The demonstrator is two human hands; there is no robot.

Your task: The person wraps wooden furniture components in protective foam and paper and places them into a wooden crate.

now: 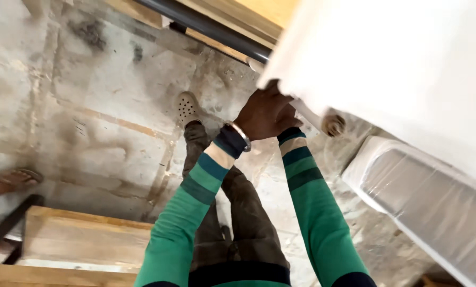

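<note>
Left hand [262, 114] fingers curled on white panel [408, 69] edge; right hand [291, 119] mostly hidden behind, grip unclear; wrapped white bundle [424, 202] lies right.

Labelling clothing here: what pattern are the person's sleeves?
Green sleeves with dark and cream stripes near the cuffs; head view.

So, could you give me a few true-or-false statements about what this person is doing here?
1. Both hands are at the edge of the big white sheet. True: left hand and right hand meet there.
2. The left wrist is bare. False: it wears a metal bangle.
3. The sleeves are plain red. False: green with dark and cream stripes.
4. A roll wrapped in clear film lies on the concrete floor. True.
5. Another person's sandalled foot shows at left. True.
</note>
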